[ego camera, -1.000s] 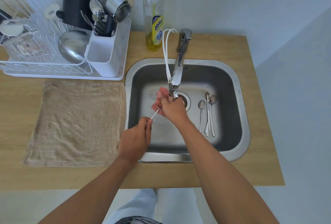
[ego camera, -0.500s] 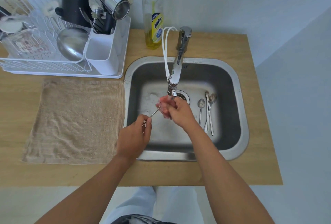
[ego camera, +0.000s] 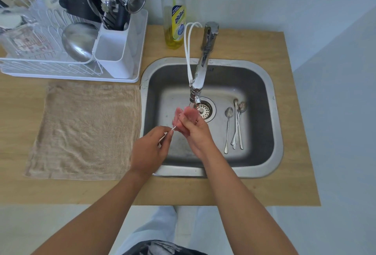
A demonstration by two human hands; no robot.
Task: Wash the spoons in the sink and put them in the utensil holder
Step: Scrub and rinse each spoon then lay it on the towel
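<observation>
Looking down from my head camera, I am holding my left hand (ego camera: pixel 149 148) over the near left part of the stainless sink (ego camera: pixel 273 124), fingers curled and pinching the handle of a thin metal spoon (ego camera: pixel 169 131) between thumb and fingertips. The spoon is slanting up and to the right, and its bowl end is hidden inside the pink scrubbing pad (ego camera: pixel 186 117) that my right hand (ego camera: pixel 196 132) is gripping, fingers folded around the pad just near the drain strainer (ego camera: pixel 203 109). The faucet (ego camera: pixel 201 71) is reaching out from the far edge, its spout ending just above the pad; I cannot tell whether water is running. Four more spoons (ego camera: pixel 236 124) are lying on the sink floor to the right of the drain, one slightly apart on the left, the other three overlapping, bowls pointing away from me. On the wooden countertop (ego camera: pixel 284 112), a beige towel (ego camera: pixel 85 130) is lying flat to the left of the sink. Beyond it a white dish rack (ego camera: pixel 71 73) is carrying a steel bowl (ego camera: pixel 78 39) and the white utensil holder (ego camera: pixel 116 53), whose far compartment is standing full of cutlery. A bottle of yellow dish soap (ego camera: pixel 175 18) is standing upright at the far edge, just left of the faucet base.
</observation>
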